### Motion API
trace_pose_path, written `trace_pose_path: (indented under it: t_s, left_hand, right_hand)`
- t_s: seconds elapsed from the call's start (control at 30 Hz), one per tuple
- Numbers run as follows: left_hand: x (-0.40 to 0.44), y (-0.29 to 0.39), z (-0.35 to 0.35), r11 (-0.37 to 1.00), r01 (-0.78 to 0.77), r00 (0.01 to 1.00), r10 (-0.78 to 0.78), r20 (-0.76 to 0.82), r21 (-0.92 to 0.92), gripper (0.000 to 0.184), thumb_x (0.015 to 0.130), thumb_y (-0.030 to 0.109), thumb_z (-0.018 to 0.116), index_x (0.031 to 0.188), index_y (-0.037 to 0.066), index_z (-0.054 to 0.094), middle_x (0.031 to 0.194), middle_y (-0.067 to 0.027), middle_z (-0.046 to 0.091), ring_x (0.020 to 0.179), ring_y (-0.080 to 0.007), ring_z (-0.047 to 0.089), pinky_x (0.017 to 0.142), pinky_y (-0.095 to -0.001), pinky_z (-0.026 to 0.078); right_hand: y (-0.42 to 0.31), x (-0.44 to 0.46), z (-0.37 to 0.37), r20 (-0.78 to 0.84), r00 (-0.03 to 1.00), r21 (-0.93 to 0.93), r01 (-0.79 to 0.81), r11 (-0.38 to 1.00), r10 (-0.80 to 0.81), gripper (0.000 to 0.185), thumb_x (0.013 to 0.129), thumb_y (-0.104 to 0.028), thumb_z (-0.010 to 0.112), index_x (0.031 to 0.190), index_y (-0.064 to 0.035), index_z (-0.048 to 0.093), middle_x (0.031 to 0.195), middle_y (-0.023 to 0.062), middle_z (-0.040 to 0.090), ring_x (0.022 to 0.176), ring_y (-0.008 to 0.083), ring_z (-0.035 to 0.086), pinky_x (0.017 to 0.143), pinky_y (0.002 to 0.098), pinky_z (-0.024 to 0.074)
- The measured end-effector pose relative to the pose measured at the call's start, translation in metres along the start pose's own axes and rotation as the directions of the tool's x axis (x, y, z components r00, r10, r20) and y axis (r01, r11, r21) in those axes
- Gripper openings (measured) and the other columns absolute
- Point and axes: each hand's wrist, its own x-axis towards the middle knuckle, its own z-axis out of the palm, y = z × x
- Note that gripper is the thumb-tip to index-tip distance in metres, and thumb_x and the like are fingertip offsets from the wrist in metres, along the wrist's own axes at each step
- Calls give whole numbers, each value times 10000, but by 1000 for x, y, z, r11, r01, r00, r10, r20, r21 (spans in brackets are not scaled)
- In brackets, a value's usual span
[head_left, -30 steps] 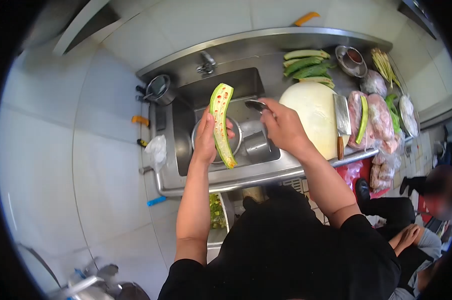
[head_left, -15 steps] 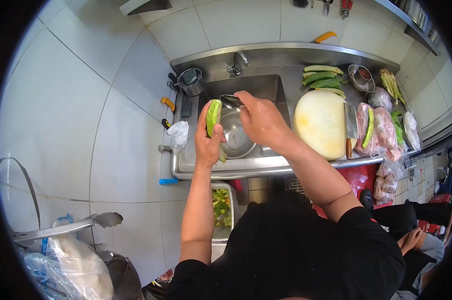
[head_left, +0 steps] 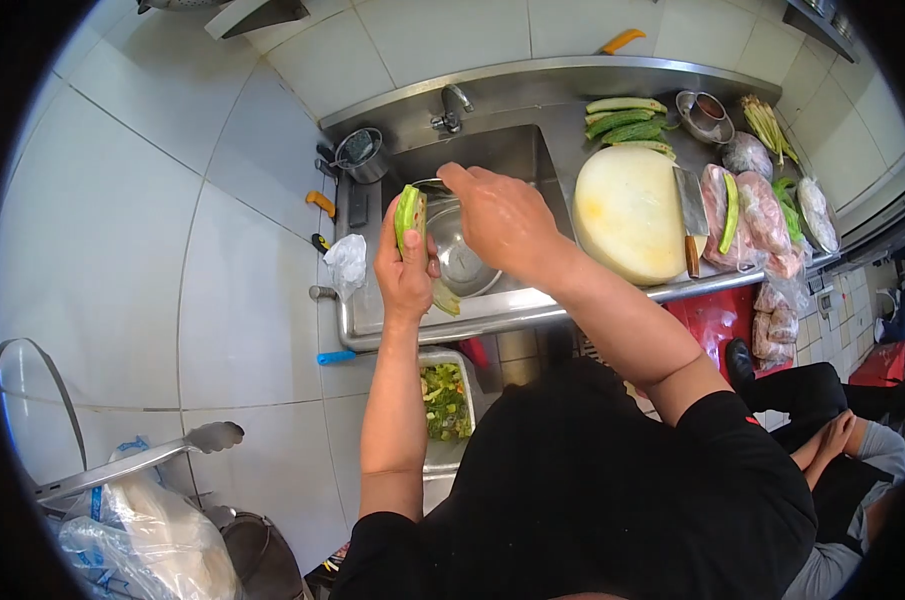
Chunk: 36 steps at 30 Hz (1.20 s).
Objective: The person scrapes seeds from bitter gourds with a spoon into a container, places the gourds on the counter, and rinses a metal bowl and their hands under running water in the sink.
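Observation:
Over the sink (head_left: 517, 165), my left hand (head_left: 404, 282) is wrapped round a halved bitter melon (head_left: 409, 215), held upright with its cut face turned to the right. My right hand (head_left: 507, 220) is closed on a metal spoon (head_left: 432, 186). The spoon's bowl lies close to the top of the melon half; whether it touches is hard to see. Beneath both hands a round metal bowl (head_left: 469, 262) sits in the sink. A pale green strip (head_left: 445, 298) hangs just below my left hand, near the bowl's edge.
Right of the sink stand a thick round cutting board (head_left: 627, 215) with a cleaver (head_left: 690, 205), several bitter melons (head_left: 627, 125) and bagged meat (head_left: 767, 215). A faucet (head_left: 452, 108) rises behind. Below is a bin of green scraps (head_left: 444, 400). A seated person (head_left: 837, 450) is at right.
The view has shifted, so the counter sits higher and further left. The spoon, clear above the bowl before, is now mostly hidden by my right hand. Both hands keep their hold.

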Motion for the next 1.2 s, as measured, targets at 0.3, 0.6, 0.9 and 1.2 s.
trace_pose_path:
  t_s: [0.3,0.6,0.9,1.2]
  left_hand:
    - [4,7,-3,956,293,956,-292,-36,19,544,1015,488,430,1348,62,489,725,-36,527,522,-66,448,420,-206,355]
    - [17,6,-50,898,433,892,-414,-182,76,477,1029,496,380,969,66,575,649,-21,541,438,-85,453,370,-237,318]
    - [-19,16,-103,856,518,848,-514,-131,-5,596,1030,549,252,1235,72,545,747,-77,578,417,-128,481,387,-256,409]
    - [-34,-9,-144,923,310,940,-263,-215,228,538,1050,466,289,1385,101,500,803,-52,587,483,-96,470,393,-248,388]
  right_hand:
    - [0,11,15,202,979,-122,52,991,-27,214,842,-38,531,1055,-49,553,907,148,655,838,366,668,708,466,535]
    - [-43,6,63,483,865,-18,164,986,-135,187,888,-105,524,1059,-52,578,968,155,676,871,332,683,741,437,553]
    - [-50,41,81,401,901,27,170,985,-166,176,848,-138,584,982,-47,653,919,168,695,880,340,685,758,441,546]
    - [-114,-12,124,535,811,54,247,968,-237,173,804,-137,653,904,0,690,885,188,702,852,321,703,709,418,564]
